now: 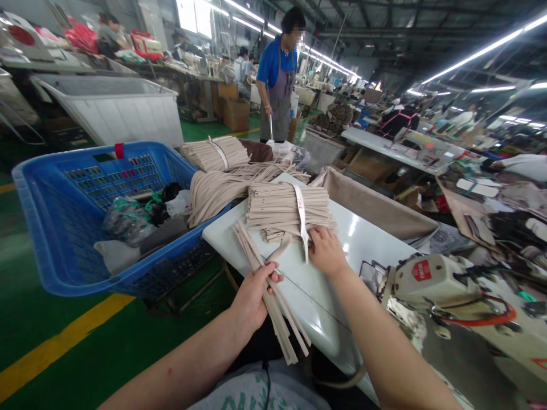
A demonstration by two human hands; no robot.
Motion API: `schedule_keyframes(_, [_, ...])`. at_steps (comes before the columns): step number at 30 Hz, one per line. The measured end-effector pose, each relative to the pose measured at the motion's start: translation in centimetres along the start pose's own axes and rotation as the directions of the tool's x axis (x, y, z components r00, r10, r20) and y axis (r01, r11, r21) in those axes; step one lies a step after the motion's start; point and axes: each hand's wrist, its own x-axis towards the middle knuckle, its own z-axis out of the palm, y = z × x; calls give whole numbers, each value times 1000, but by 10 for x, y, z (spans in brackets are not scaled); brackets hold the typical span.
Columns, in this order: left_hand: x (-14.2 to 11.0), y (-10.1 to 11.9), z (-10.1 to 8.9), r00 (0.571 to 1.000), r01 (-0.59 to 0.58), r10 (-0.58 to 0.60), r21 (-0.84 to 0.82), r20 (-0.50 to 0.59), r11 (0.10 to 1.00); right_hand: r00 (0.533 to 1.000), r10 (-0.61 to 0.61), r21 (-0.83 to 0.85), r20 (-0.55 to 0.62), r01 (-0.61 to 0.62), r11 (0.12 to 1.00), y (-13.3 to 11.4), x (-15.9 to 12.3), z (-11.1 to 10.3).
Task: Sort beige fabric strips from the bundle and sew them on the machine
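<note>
In the head view, the left hand (255,293) was closed around a small bunch of narrow beige fabric strips (277,307), pinching it between thumb and fingers; the bunch slanted over the near edge of the glossy white tabletop (363,228). The right hand (325,249) rested its curled fingers against the near right side of a thick stack of flat beige strips (277,208), beside the white band with red marks (301,213) wrapped around it; whether those fingers pinched anything could not be told. The stack lay on the tabletop, ahead of both hands, and one loose strip curved from its near side toward the left hand.

Behind it were a loose heap of long beige strips (222,185) and another banded beige bundle (216,154). To the left stood a blue plastic basket (55,228) holding clear plastic bags and cloth. At the right was a cream sewing machine (444,285). Beyond the tabletop stood a person in a blue top and apron (280,74), grasping a thin pole.
</note>
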Motion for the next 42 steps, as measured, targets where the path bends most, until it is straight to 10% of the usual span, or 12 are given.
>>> schedule_keyframes(6, [-1, -4, -1, 998, -56, 56, -62, 5, 997, 994, 49, 113, -101, -38, 993, -5, -4, 7])
schedule_keyframes(15, [-8, -7, 6, 999, 37, -38, -58, -22, 998, 995, 37, 58, 92, -42, 997, -2, 22, -13])
schedule_keyframes(27, [-7, -13, 2, 1000, 12, -12, -62, 0, 998, 994, -1, 132, 109, -14, 991, -24, -56, -38])
schedule_keyframes(42, [-6, -13, -1, 1000, -18, 18, 52, -11, 998, 926, 142, 662, 350, -351, 663, -53, -67, -36])
